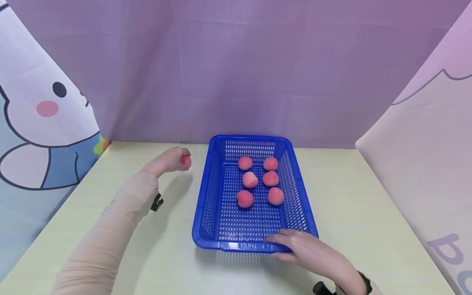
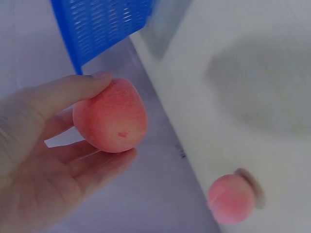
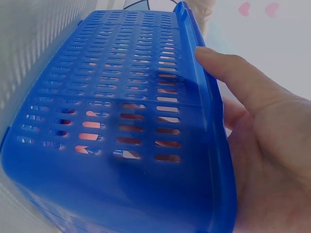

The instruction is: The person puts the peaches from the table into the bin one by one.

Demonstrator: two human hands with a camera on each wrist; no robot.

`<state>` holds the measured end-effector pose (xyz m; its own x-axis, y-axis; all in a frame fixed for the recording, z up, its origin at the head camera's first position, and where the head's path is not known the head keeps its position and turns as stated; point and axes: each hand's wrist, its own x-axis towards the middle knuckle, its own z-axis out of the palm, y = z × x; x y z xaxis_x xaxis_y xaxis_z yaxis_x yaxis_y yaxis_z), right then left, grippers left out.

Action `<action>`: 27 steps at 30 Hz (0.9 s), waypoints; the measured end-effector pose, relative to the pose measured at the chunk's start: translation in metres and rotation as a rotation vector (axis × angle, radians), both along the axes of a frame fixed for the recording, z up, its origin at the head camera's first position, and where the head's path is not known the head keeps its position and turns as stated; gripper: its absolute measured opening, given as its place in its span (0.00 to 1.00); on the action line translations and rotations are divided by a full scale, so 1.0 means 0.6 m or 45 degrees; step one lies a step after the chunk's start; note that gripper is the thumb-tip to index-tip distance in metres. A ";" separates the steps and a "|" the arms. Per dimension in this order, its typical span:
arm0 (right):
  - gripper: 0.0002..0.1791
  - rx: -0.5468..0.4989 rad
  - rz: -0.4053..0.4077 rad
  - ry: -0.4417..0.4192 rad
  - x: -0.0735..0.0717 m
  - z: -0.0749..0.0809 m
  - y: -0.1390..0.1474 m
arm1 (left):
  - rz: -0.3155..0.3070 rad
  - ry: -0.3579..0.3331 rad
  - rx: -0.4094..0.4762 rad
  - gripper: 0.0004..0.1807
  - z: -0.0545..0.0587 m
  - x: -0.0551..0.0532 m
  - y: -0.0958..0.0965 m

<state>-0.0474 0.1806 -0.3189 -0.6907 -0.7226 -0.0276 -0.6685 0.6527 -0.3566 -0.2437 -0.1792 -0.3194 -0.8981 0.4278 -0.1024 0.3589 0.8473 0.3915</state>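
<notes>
My left hand (image 1: pixel 170 159) pinches a peach (image 2: pixel 111 116) between thumb and fingers, raised over the table to the left of the blue basket (image 1: pixel 200 205). In the left wrist view, a second peach (image 2: pixel 232 199) lies on the table; the head view does not show it. Inside the basket, several pinkish-red peaches (image 1: pixel 250 179) stand in two rows, leaving the near part of its floor bare. My right hand (image 1: pixel 306 250) grips the basket's near rim by the right corner, thumb outside and fingers over the inner edge. The right wrist view shows its thumb (image 3: pixel 238 73) against the rim.
The basket stands on a pale table (image 1: pixel 350 196) whose back edge meets a purple cloth backdrop (image 1: pixel 236 73). Printed panels rise at the left (image 1: pixel 44 123) and right (image 1: pixel 424 155). A small black device (image 1: pixel 156 202) hangs under the left wrist.
</notes>
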 end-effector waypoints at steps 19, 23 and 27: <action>0.15 -0.009 0.004 -0.007 0.001 0.003 0.000 | 0.090 -0.132 -0.025 0.23 0.063 0.004 0.039; 0.16 -0.004 -0.002 -0.011 0.001 0.003 0.000 | 0.016 -0.041 -0.071 0.22 0.077 0.004 0.049; 0.16 -0.001 -0.002 -0.011 0.001 0.004 -0.001 | -0.038 0.025 -0.113 0.21 0.091 0.005 0.058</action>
<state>-0.0469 0.1802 -0.3167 -0.6917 -0.7215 -0.0329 -0.6644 0.6535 -0.3626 -0.2408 -0.1443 -0.2647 -0.8871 0.4446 -0.1238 0.3915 0.8669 0.3085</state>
